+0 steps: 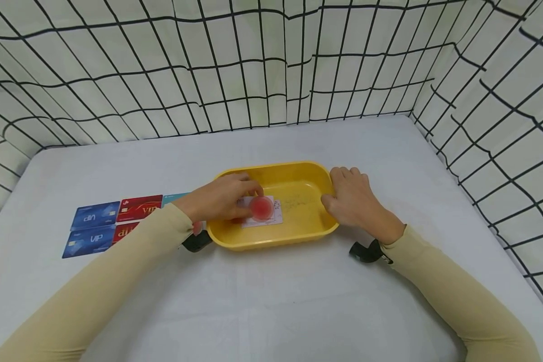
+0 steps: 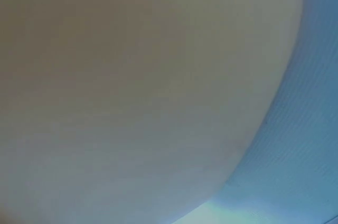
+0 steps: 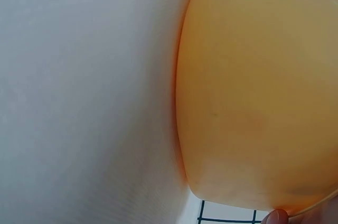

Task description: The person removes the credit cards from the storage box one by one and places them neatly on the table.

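Observation:
A yellow plastic tray (image 1: 307, 201) stands on the white cloth. My right hand (image 1: 353, 198) grips its right end, thumb over the rim and fingers along the outside; one fingertip (image 3: 277, 216) shows low in the right wrist view. Reaching over the tray's left end, my left hand (image 1: 228, 198) has curved fingers at the left part of some pale printed cards (image 1: 271, 217) on the tray floor. A blurred round red spot (image 1: 261, 208) lies over them. Whether thumb and fingers pinch a card I cannot tell. In the left wrist view, a large pale blur hides the hand's work.
Left of the tray, blue cards (image 1: 94, 216) and red cards (image 1: 138, 207) lie in two rows, partly under my left forearm; a teal card (image 1: 174, 197) shows at the end. Black wire mesh (image 1: 253, 65) borders the table at the back and sides.

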Motion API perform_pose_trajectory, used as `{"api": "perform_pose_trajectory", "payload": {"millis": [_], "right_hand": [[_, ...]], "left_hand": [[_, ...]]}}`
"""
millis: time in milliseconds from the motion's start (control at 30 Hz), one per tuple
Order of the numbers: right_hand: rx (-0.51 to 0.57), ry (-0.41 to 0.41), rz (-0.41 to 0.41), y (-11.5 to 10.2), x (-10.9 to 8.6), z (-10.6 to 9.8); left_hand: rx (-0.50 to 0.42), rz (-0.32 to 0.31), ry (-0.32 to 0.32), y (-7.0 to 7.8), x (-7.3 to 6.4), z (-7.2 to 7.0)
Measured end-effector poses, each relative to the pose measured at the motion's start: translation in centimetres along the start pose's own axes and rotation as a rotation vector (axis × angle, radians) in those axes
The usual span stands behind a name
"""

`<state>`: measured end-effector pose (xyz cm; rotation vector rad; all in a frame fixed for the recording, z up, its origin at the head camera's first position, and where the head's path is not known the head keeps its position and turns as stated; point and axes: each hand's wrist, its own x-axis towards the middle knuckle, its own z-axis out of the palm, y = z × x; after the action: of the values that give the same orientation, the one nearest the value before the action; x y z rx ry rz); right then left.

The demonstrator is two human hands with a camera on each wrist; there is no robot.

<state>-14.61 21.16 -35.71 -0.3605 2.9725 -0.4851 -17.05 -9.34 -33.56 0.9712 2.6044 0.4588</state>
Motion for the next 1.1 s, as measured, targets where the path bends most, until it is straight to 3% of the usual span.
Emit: {"api": "perform_pose_trajectory", "payload": {"millis": [467, 1100], "right_hand": [[0.005, -0.007, -0.006, 0.1, 0.0, 0.3], [-0.014, -0.005, -0.003, -0.2, -0.1, -0.2]], "left_hand": [[-0.042, -0.022, -0.095, 0.2, -0.2, -0.7], [-0.106, -0.038, -0.095, 0.7, -0.9, -2.2]]}}
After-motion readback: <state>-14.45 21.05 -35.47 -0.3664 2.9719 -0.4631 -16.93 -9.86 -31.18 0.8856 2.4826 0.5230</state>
